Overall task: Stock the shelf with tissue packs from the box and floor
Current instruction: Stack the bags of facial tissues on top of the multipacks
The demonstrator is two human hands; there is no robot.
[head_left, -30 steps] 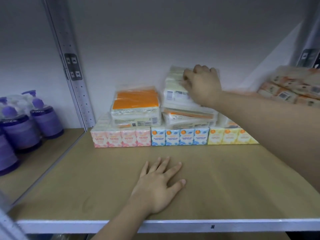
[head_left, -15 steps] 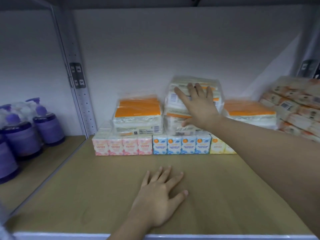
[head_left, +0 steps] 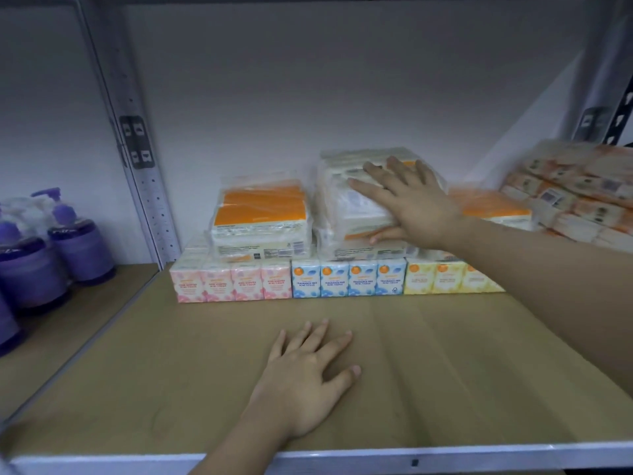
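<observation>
In the head view, your right hand lies with fingers spread and straight against the front of the top clear-wrapped pack of white and orange tissues, thumb tucked under its lower edge. A second ago those fingers were curled over the pack's top; now they have flattened out, so you have let go and are only pressing it back. That pack sits on a second wrapped pack, which rests on the row of small pink, blue and yellow mini tissue boxes at the back of the tan wooden shelf board. Another orange-topped wrapped pack sits just beside it on the left.

Your left hand stays flat on the shelf board, fingers straight, gripping nothing.

This pack looks placed; you are probably free to fetch the next one. Neither box nor floor shows here. Purple pump bottles stand in the neighbouring bay.
</observation>
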